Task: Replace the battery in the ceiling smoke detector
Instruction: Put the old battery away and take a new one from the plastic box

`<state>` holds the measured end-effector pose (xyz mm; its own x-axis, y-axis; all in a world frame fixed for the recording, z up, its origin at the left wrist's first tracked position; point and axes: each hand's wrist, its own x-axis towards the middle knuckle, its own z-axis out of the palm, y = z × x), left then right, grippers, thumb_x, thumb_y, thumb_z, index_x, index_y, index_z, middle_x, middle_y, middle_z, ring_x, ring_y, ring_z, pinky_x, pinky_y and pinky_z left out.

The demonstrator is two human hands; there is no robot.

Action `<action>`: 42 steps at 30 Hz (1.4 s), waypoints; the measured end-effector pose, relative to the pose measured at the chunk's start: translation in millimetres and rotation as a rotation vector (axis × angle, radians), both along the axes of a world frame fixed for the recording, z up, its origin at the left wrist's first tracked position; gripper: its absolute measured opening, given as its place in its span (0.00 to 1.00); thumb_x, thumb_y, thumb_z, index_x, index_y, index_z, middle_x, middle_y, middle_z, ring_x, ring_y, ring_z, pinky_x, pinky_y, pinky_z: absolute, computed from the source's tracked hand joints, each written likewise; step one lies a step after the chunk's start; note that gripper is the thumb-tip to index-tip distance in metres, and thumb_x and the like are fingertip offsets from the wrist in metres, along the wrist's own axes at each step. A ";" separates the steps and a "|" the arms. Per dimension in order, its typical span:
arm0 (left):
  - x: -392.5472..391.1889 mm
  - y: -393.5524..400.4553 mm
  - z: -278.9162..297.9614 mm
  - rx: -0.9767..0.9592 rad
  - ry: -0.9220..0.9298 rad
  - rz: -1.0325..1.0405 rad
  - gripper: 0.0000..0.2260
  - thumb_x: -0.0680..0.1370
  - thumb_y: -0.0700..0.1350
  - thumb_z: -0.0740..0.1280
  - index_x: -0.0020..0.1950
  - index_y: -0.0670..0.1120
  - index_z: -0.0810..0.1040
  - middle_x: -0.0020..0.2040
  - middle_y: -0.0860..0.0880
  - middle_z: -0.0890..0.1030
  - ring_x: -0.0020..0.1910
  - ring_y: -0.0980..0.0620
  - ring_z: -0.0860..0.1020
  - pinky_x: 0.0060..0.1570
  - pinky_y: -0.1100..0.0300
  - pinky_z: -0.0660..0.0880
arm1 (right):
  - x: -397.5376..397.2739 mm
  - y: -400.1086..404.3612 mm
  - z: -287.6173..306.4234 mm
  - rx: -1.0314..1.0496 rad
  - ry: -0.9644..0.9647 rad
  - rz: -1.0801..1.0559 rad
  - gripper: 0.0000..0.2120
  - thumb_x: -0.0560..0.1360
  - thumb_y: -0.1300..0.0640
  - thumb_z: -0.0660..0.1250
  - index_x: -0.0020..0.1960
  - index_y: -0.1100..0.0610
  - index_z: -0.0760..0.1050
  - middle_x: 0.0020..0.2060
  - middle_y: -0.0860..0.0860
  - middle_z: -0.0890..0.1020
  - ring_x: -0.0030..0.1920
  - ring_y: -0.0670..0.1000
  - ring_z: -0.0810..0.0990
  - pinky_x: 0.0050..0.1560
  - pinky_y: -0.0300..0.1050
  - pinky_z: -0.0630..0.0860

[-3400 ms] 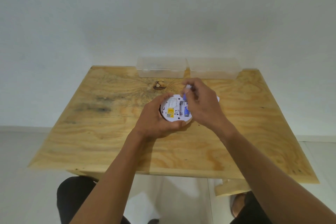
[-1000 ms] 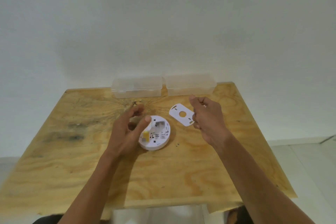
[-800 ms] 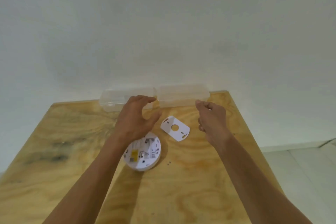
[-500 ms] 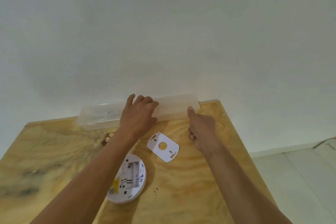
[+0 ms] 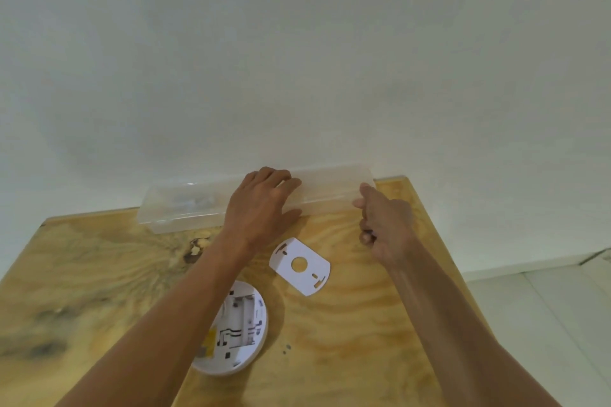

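Note:
The white round smoke detector [image 5: 241, 334] lies back-up on the wooden table [image 5: 347, 357], partly under my left forearm, and its battery bay looks empty. Its white mounting plate [image 5: 301, 266] lies loose beside it, further back. My left hand [image 5: 261, 208] grips the left end of the right clear plastic box [image 5: 330, 188], fingers over the lid and thumb on the front. My right hand [image 5: 385, 225] is at that box's right end with curled fingers. A small pale tip that looks like the battery shows between them.
A second clear plastic box [image 5: 178, 205] with small items inside stands left of the first, both against the white wall at the table's back edge. The table's right edge runs close to my right arm, with tiled floor [image 5: 545, 307] beyond.
Both hands left the detector and moved back to the right clear box. My left hand took hold of the box. My view tilted up toward the wall.

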<state>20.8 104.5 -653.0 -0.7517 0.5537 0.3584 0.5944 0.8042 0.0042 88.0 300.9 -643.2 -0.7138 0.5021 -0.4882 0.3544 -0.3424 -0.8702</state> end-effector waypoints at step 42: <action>1.9 4.7 -1.7 0.076 -0.004 -0.041 0.23 0.62 0.42 0.79 0.56 0.45 0.79 0.53 0.47 0.83 0.53 0.43 0.80 0.56 0.51 0.76 | -14.8 -50.4 9.8 -0.033 -0.109 0.287 0.17 0.80 0.49 0.65 0.48 0.62 0.83 0.27 0.48 0.68 0.23 0.46 0.61 0.22 0.37 0.58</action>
